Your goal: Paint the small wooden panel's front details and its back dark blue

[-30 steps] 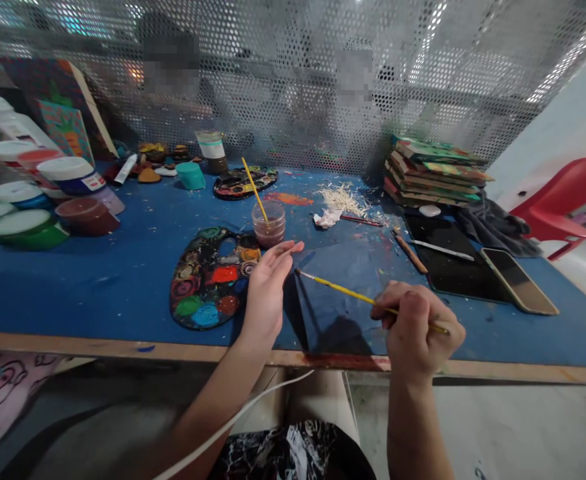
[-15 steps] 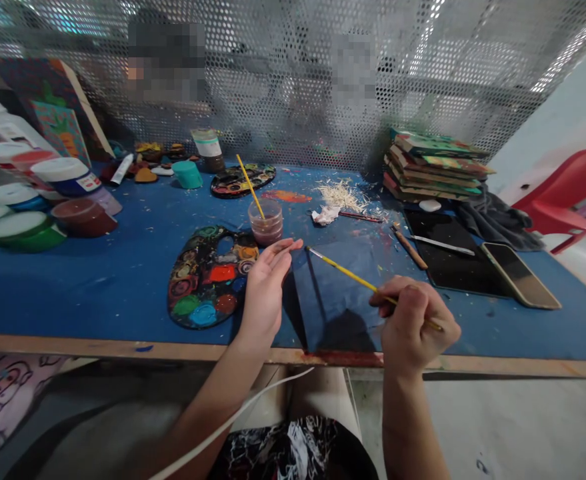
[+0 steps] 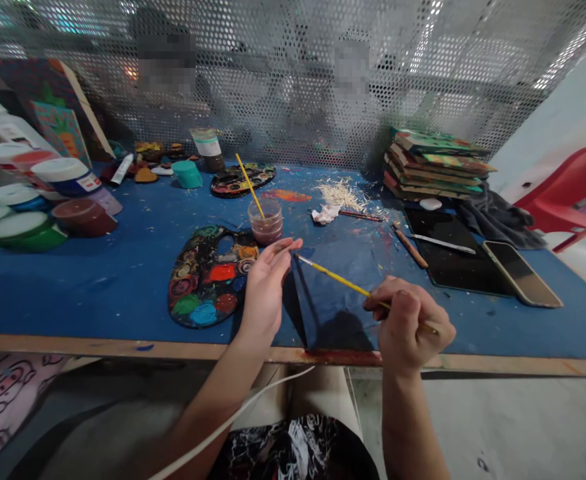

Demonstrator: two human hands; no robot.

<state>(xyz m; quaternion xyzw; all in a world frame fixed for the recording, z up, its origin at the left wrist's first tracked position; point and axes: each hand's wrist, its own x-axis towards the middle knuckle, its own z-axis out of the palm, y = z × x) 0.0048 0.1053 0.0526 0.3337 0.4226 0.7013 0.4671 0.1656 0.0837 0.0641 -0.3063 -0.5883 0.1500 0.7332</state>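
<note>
My right hand (image 3: pixel 415 323) is closed around a thin paintbrush (image 3: pixel 345 283) with a yellow handle, its bristles pointing left. The brush tip is close to the fingertips of my left hand (image 3: pixel 265 287), near the upper left corner of a dark blue panel (image 3: pixel 343 293). The left hand's fingers are stretched out; whether they touch the panel's edge I cannot tell. A shadow falls across the panel at the table's front edge. Left of that hand lies a paint palette (image 3: pixel 200 257) with red, orange, blue, green and brown paints. Behind the fingers stands a clear cup (image 3: pixel 266 227) of murky water holding a yellow-handled brush (image 3: pixel 249 183).
Paint tubs (image 3: pixel 85 217) crowd the left. Behind are a second palette (image 3: pixel 243 179), a teal cup (image 3: pixel 187 174) and wood shavings (image 3: pixel 343 195). To the right are stacked painted boards (image 3: pixel 435 167), a wooden-handled tool (image 3: pixel 410 247), a black tablet (image 3: pixel 455 267) and a phone (image 3: pixel 521 275).
My right hand has shifted slightly left, and the brush tip has moved left and a little down toward the panel's left edge. My left hand has stayed almost still.
</note>
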